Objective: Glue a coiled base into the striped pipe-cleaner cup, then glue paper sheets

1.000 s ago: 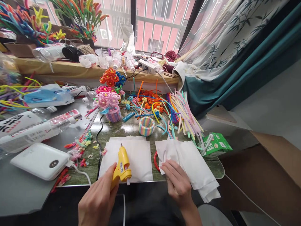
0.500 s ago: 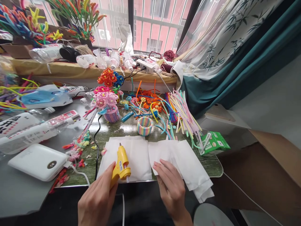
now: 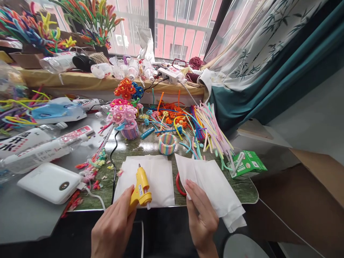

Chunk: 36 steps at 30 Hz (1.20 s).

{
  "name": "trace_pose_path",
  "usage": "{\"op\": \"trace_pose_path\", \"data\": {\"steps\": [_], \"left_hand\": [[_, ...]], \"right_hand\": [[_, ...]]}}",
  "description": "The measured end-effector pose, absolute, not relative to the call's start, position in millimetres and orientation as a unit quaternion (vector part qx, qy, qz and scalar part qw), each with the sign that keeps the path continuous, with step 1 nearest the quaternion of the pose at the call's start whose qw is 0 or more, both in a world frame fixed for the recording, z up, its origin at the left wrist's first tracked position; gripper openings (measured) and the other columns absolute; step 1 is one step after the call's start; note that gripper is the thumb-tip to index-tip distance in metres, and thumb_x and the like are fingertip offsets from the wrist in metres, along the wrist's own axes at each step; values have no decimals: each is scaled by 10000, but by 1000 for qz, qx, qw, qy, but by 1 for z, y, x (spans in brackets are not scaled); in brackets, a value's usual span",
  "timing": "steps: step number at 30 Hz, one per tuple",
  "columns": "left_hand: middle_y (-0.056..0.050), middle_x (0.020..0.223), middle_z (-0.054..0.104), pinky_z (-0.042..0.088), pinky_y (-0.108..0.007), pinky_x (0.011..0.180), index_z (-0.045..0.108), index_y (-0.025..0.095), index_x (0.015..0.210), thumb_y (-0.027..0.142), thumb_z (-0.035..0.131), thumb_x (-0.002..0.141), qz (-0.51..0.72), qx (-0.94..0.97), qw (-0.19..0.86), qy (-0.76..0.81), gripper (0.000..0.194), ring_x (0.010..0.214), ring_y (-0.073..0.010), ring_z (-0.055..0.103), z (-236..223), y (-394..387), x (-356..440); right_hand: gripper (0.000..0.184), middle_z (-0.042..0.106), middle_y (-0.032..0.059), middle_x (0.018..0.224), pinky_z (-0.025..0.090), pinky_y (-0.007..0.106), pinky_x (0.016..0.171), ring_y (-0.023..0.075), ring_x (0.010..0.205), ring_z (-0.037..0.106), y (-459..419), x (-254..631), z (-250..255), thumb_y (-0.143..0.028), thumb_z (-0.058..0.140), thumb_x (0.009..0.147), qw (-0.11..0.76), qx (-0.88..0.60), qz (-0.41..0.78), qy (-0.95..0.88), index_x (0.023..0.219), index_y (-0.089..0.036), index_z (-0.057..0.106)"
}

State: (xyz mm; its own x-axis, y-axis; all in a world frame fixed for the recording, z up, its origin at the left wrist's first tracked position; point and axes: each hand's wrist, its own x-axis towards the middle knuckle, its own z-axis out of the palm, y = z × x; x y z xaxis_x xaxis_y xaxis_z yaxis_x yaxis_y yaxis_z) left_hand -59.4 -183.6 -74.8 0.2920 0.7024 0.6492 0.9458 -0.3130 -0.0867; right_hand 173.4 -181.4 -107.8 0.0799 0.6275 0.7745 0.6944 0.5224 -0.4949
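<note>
My left hand (image 3: 115,222) is closed around the handle of a yellow hot glue gun (image 3: 142,188). Its nozzle points away from me, above a white paper sheet (image 3: 158,175) on the table, and a clear glue stick pokes out of its back end. My right hand (image 3: 200,215) pinches the near left edge of a second white paper sheet (image 3: 209,181) and holds that side raised. Under the raised edge a curved red piece (image 3: 180,185) shows, the rest of it hidden. Behind the sheets stands a striped pastel ring-shaped pot (image 3: 167,144).
Pipe-cleaner flowers in a purple pot (image 3: 130,129) and a bundle of pastel pipe cleaners (image 3: 212,125) stand farther back. To the left lie a white power bank (image 3: 49,182) and plastic bottles (image 3: 48,147). A green box (image 3: 248,163) sits by the right table edge.
My right hand has pulled the left side of the right-hand sheet up and to the right, uncovering the red piece. The glue gun stays in my left hand, and the view has shifted slightly.
</note>
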Motion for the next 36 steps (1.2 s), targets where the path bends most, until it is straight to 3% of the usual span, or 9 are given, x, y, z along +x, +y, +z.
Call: {"op": "trace_pose_path", "data": {"steps": [8,27,30,32,35,36], "left_hand": [[-101,991,791,475,-268,769,637,84,1204,232,411,1031,-253,-766,232,-544,321,743,-175,740,-75,-183,-58],[-98,1053,783,504,-247,804,645,115,1211,221,450,1002,-273,-780,219,-519,305,801,-182,756,-68,-182,-64],[-40,891,795,515,-206,659,653,178,1203,329,476,987,-303,-756,106,-570,317,663,-150,738,-52,-183,-64],[22,670,744,478,-185,505,678,208,1082,445,499,952,-335,-711,-57,-615,324,505,-127,675,-36,-180,-61],[53,482,588,438,-208,422,624,206,798,550,529,891,-331,-602,-335,-646,369,397,-128,563,-9,-167,-50],[68,439,529,410,-212,402,614,205,806,572,528,877,-319,-577,-394,-640,384,371,-125,522,-3,-161,-45]], "right_hand": [[367,728,72,1207,555,435,982,246,1203,644,-179,177,-112,-57,525,949,415,-474,-33,-776,1275,-185,636],[369,711,76,1251,520,408,1055,216,1246,623,-178,181,-113,-34,487,950,386,-453,-63,-801,1266,-158,632],[366,698,92,1271,519,419,1067,219,1248,622,-179,180,-112,-34,489,949,396,-459,-50,-794,1253,-162,646],[355,687,95,1289,525,431,1064,223,1239,628,-180,180,-111,-65,495,961,410,-472,-35,-779,1258,-183,650],[344,682,94,1295,532,440,1058,227,1230,634,-182,179,-109,-101,505,977,438,-501,-11,-746,1275,-202,645],[346,685,93,1288,535,431,1054,225,1224,638,-182,179,-108,-102,504,980,450,-511,-9,-732,1281,-200,642]]}}
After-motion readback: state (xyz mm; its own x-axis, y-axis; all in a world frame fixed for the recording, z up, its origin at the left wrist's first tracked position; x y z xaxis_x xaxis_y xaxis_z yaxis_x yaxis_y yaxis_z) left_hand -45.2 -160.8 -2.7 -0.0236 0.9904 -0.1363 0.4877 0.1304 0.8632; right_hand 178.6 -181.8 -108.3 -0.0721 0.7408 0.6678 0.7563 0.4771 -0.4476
